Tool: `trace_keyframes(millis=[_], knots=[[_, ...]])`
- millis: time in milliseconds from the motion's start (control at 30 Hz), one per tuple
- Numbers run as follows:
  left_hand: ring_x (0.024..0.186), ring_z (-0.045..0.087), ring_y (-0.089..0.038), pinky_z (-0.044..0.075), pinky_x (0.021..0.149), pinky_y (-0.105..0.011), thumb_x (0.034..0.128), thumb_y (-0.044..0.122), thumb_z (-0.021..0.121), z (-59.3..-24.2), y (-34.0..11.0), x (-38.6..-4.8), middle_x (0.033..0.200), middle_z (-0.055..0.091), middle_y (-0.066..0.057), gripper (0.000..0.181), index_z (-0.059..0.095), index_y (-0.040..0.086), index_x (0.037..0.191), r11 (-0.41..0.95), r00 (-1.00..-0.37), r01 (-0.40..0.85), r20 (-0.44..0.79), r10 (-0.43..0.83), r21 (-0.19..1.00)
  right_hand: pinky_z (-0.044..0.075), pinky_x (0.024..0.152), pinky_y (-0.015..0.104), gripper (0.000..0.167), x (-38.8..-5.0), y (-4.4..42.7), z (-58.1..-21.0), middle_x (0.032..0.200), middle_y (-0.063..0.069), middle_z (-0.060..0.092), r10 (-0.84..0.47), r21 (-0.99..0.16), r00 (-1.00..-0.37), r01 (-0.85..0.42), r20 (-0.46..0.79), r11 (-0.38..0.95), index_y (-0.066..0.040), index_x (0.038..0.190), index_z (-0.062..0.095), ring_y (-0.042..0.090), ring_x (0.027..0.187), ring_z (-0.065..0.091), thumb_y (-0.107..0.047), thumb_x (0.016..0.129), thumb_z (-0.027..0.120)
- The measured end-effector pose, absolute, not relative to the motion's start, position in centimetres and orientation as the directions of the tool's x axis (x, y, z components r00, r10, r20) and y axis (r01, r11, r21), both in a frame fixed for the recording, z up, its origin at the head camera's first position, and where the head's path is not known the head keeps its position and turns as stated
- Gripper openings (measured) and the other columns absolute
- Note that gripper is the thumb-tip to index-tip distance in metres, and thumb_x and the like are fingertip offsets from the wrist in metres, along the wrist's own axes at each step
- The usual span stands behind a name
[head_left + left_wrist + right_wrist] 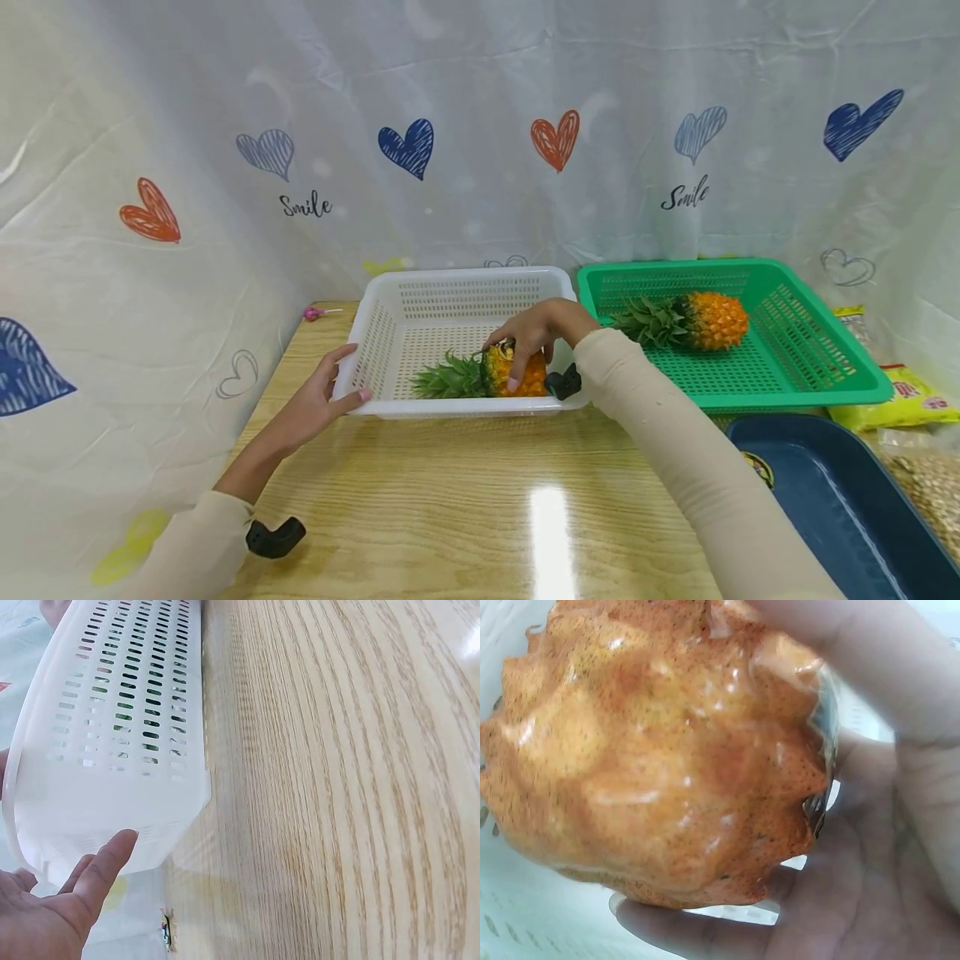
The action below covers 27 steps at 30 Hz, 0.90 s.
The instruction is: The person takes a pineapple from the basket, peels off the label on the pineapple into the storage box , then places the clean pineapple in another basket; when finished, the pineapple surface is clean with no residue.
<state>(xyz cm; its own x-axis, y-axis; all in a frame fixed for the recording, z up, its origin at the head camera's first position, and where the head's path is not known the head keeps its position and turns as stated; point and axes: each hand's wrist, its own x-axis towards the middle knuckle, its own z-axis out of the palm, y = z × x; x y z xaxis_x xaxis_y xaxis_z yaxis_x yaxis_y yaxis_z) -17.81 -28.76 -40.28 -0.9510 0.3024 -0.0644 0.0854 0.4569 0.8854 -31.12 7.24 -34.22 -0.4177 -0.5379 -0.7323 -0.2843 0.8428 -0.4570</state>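
Note:
A white perforated plastic basket (465, 407) stands on the wooden table. In it a pineapple (536, 380) with orange skin lies on its side, leaves to the left, along the front wall. From above, my right hand (534, 329) grips the fruit's body, thumb on the near side. The right wrist view shows the pineapple's bumpy base (667, 772) close up, with fingers around it. My left hand (317, 402) holds the basket's front left corner by the rim. In the left wrist view, a finger of that hand (60, 907) lies against the basket's outer wall (120, 799).
Right of the white basket is a green basket (795, 396), where another pineapple (716, 321) lies. A dark blue tray (817, 492) sits nearer at the right. Yellow packets (892, 408) are beyond it. A pink lollipop (312, 313) lies at the back left, before a heart-print curtain (480, 200).

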Motion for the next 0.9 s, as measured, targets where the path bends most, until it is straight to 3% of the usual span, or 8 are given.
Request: trace_keyframes(millis=[633, 900], knots=[[0.134, 0.046, -0.046, 0.051, 0.093, -0.032, 0.1009, 0.024, 0.062, -40.14, -28.65, -17.77, 0.147, 0.036, -0.028, 0.083, 0.006, 0.012, 0.161, 0.458, -0.951, 0.083, -0.067, 0.303, 0.885, 0.058, 0.086, 0.042, 0.105, -31.33, 7.10, -34.56, 0.168, 0.010, 0.015, -0.546, -0.439, -0.463, -0.326, -0.698, 0.837, -0.031, 0.160, 0.026, 0.030, 0.139, 0.046, -0.043, 0.075, 0.087], [0.134, 0.046, -0.047, 0.052, 0.093, -0.034, 0.1007, 0.024, 0.063, -40.14, -28.72, -17.76, 0.147, 0.036, -0.028, 0.083, 0.006, 0.012, 0.161, 0.464, -0.951, 0.083, -0.069, 0.301, 0.882, 0.058, 0.088, 0.045, 0.104, -31.29, 7.45, -34.26, 0.166, 0.010, 0.017, -0.581, -0.470, -0.488, -0.343, -0.651, 0.814, -0.030, 0.160, 0.025, 0.027, 0.131, 0.051, -0.049, 0.076, 0.084]])
